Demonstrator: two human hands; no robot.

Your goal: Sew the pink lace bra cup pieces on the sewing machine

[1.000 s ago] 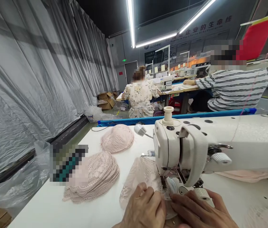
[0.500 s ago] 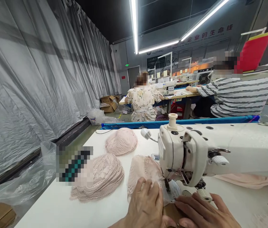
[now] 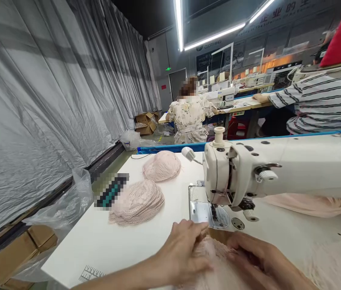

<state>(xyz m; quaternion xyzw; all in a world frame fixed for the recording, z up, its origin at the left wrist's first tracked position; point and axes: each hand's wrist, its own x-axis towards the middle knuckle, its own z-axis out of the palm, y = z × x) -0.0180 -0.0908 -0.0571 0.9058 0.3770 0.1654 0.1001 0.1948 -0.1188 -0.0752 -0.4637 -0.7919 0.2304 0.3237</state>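
A pale pink lace piece (image 3: 214, 257) lies in front of the sewing machine (image 3: 219, 173), between my hands and off the needle plate. My left hand (image 3: 182, 249) grips its left side, with the fingers at its upper edge and the thumb lower down. On the right edge, the curled fingers of my right hand (image 3: 255, 257) hold the same piece; their tips are partly hidden. The metal needle plate (image 3: 199, 211) shows bare under the presser foot (image 3: 215, 213).
Left of the machine lie a stack of lace pieces (image 3: 140, 203) and a smaller lace pile (image 3: 162, 166). Pink fabric (image 3: 312, 204) rests behind the machine arm. A cardboard box (image 3: 25, 253) stands on the floor at left. Two people sit at tables ahead.
The lace piece has come out from under the presser foot toward me, and both hands now grip it instead of lying flat. The view has shifted right and down.
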